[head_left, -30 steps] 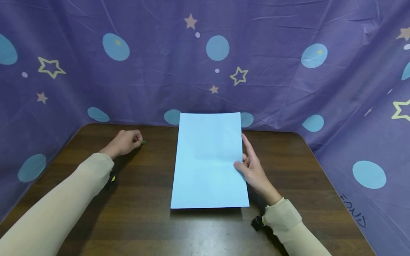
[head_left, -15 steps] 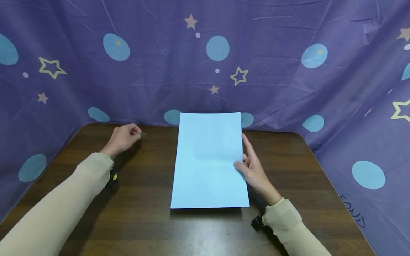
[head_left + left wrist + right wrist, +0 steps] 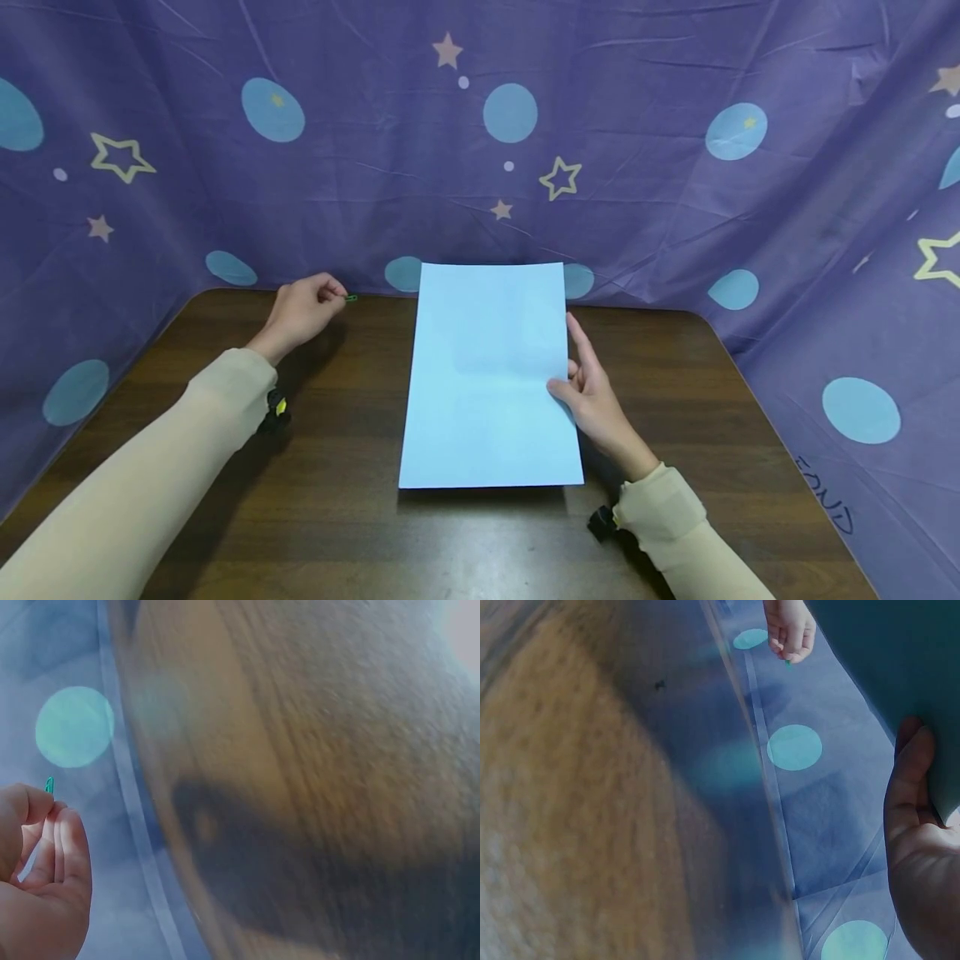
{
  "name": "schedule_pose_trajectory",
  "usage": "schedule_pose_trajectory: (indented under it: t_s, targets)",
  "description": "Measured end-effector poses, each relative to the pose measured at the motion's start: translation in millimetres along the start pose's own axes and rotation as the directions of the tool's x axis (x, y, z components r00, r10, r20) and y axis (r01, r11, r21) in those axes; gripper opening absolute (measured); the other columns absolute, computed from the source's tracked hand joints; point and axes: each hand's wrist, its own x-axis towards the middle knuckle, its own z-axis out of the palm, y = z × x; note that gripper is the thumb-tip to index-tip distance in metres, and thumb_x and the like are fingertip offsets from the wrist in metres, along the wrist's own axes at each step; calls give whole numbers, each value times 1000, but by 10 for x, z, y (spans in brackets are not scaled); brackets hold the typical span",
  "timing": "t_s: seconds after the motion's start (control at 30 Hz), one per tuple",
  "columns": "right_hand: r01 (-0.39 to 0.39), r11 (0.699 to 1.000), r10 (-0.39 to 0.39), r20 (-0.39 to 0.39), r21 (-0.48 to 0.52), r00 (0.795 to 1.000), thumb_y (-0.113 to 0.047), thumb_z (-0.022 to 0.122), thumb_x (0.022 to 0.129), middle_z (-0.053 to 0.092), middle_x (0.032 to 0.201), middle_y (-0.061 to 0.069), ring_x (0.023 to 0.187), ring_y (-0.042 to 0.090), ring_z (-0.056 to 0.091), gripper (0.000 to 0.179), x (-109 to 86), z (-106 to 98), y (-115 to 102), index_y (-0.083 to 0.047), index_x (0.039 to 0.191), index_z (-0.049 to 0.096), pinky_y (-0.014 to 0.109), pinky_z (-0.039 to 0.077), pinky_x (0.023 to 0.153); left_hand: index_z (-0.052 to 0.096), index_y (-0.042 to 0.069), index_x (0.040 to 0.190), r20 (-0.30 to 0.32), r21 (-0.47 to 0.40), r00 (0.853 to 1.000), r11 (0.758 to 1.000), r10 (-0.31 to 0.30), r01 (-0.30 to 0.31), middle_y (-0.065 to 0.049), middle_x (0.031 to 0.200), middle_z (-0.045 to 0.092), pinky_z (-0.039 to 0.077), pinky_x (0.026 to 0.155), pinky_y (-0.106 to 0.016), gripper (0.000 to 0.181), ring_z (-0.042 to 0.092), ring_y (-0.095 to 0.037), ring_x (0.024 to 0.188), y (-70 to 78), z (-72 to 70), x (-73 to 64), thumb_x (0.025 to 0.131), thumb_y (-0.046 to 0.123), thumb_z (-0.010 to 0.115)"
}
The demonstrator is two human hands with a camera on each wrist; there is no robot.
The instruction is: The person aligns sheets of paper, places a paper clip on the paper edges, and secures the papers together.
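A light blue sheet of paper (image 3: 491, 375) is held up off the table, tilted, with its lower edge casting a shadow below. My right hand (image 3: 600, 408) grips its right edge, thumb on the front and fingers behind. In the right wrist view the paper's dark underside (image 3: 900, 660) hangs beside that hand (image 3: 922, 840). My left hand (image 3: 303, 308) pinches a small green paper clip (image 3: 351, 297) between thumb and fingertips, above the table's back left part. One looped end of the clip (image 3: 49, 784) sticks out past the fingers in the left wrist view.
The brown wooden table (image 3: 337, 517) has rounded back corners. A purple curtain (image 3: 375, 150) with stars and blue dots hangs behind it and along both sides. Dark wrist devices (image 3: 277, 408) sit under both sleeves.
My left hand has risen and moved slightly right toward the paper, carrying the paper clip away from me. The right hand and the paper stay where they were.
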Motion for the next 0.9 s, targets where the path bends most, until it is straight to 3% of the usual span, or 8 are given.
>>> schedule_pose_trajectory:
  t_s: [0.37,0.63,0.8,0.9]
  targets:
    - [-3,1000,3,-3,13,1000,13,53,100,71,109,28,63,12,63,97,-2,16,-19,-38,171,10,32,62,68,75,11,112,-41,-53,999,999,2,-4,-12,111,75,51,93,-49,20,67,-29,103,209,-49,32,106,26,62]
    - [-2,1000,1,11,13,1000,13,53,100,70,116,31,71,13,69,97,0,33,-5,-34,172,8,33,63,71,74,12,116,-60,-98,998,995,3,-9,-9,109,74,47,85,-40,21,63,-24,98,399,-87,86,107,27,62]
    - [-1,1000,1,12,2,1000,14,53,99,70,114,32,70,13,68,97,4,46,-9,-28,173,7,32,63,71,73,12,117,-64,-115,998,993,17,-25,-10,108,73,46,83,-40,21,60,-25,96,548,-110,115,108,28,62]
    - [0,1000,0,14,5,1000,13,53,99,70,115,32,70,13,68,97,2,50,-16,-31,172,8,32,63,70,72,13,118,-63,-124,998,992,20,-27,-9,111,72,46,83,-41,21,60,-26,99,629,-127,131,109,29,61]
